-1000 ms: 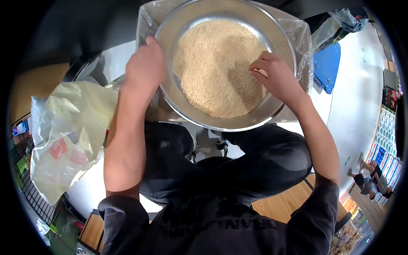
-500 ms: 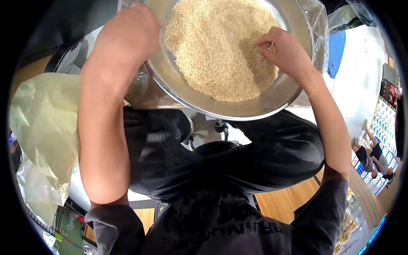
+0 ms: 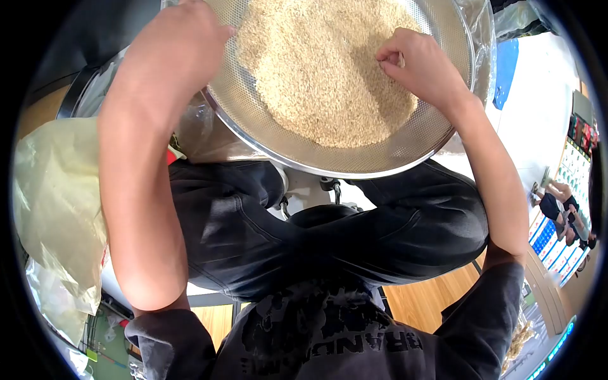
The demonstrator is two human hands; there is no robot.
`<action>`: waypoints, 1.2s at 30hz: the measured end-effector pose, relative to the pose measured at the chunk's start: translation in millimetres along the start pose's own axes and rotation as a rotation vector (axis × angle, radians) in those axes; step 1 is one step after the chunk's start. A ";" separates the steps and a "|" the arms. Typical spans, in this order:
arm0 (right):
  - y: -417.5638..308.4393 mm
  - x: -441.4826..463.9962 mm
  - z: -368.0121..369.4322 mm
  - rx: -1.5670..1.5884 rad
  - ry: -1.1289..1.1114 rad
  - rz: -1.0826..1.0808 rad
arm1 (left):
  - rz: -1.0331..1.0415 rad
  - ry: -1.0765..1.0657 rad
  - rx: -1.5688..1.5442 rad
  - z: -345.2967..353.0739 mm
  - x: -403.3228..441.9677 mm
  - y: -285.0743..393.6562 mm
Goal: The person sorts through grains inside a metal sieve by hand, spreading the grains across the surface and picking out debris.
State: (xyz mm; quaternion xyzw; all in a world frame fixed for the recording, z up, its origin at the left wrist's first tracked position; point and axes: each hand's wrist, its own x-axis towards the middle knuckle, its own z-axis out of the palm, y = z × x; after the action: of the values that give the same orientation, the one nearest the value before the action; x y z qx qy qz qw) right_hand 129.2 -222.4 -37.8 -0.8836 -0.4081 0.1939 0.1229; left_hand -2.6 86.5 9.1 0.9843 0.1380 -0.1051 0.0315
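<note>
A large round metal sieve rests above my knees, with a wide heap of pale beige grain in it. At the sieve's left rim is my left hand; its fingers are mostly hidden, and the thumb points toward the mesh. My right hand hangs over the right part of the grain, thumb and forefinger pinched together. Whatever is between those fingertips is too small to make out. Clear plastic lies beneath and around the sieve.
A pale yellow plastic bag stands at the left. On the right are a blue flat object and a white surface. Two people are far off at the right edge. Wood-coloured panels show below my legs.
The sieve and both hands appear higher and larger in view than a second ago. My right hand stays pinched over the grain, slightly higher. The yellow bag has shifted left in view.
</note>
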 end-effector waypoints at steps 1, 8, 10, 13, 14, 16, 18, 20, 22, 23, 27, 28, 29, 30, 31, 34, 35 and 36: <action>-0.4 0.2 0.0 0.001 -0.014 0.011 | -0.017 -0.008 -0.009 0.3 0.4 -0.1; -4.8 1.0 -0.3 -0.055 -0.052 0.019 | 0.012 -0.025 -0.012 -1.0 2.2 -2.3; -4.5 0.6 2.5 -0.051 -0.028 0.013 | 0.015 -0.042 -0.029 -1.0 3.2 -3.4; -7.9 3.5 1.8 -0.078 -0.059 0.046 | -0.039 -0.059 -0.083 -2.9 1.5 1.8; -9.1 4.5 1.2 -0.107 -0.112 0.086 | -0.040 -0.060 -0.082 -2.6 1.7 1.7; -5.9 2.2 3.2 -0.090 -0.061 0.027 | -0.027 -0.057 -0.054 -2.0 2.0 1.2; -2.6 0.4 1.9 -0.074 -0.010 -0.034 | -0.024 -0.057 -0.061 -2.2 2.1 0.1; -0.1 -0.1 -1.7 0.051 -0.011 -0.067 | -0.024 -0.055 -0.068 -2.0 2.3 -1.6; 3.9 -2.8 -2.5 0.238 -0.028 -0.056 | -0.012 -0.057 -0.066 -1.4 3.1 -2.5; 4.9 -3.4 -3.7 0.425 -0.045 -0.040 | -0.017 -0.053 -0.067 -2.1 2.3 -2.3; 3.1 -1.4 -18.5 0.833 -0.241 0.189 | -0.005 -0.035 -0.049 -2.1 0.4 -0.1; 3.3 -1.7 -18.3 1.064 -0.259 0.215 | -0.011 -0.030 -0.047 -1.4 0.7 0.8; 3.2 -2.9 -19.2 1.295 -0.275 0.245 | -0.012 -0.030 -0.055 -0.8 0.5 1.7; 3.7 -4.3 -20.4 1.289 -0.276 0.252 | -0.018 -0.028 -0.055 -0.2 0.2 2.5; 2.2 -4.2 -21.6 1.395 -0.304 0.259 | -0.023 -0.025 -0.054 -0.4 0.2 3.4; 7.4 -2.6 -19.3 1.545 -0.375 0.240 | -0.118 -0.099 -0.032 -32.6 -14.8 34.3; 9.3 -1.9 -17.8 1.587 -0.421 0.213 | -0.150 -0.124 -0.022 -32.1 -15.1 34.0; 9.4 -1.3 -17.9 1.588 -0.419 0.214 | -0.086 -0.061 -0.042 -9.4 -5.1 13.2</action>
State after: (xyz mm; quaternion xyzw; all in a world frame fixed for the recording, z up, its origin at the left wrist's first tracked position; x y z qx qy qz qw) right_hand 142.7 -230.4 -24.9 -0.5133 -0.0779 0.5959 0.6127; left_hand -1.8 73.4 19.8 0.9730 0.1813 -0.1334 0.0518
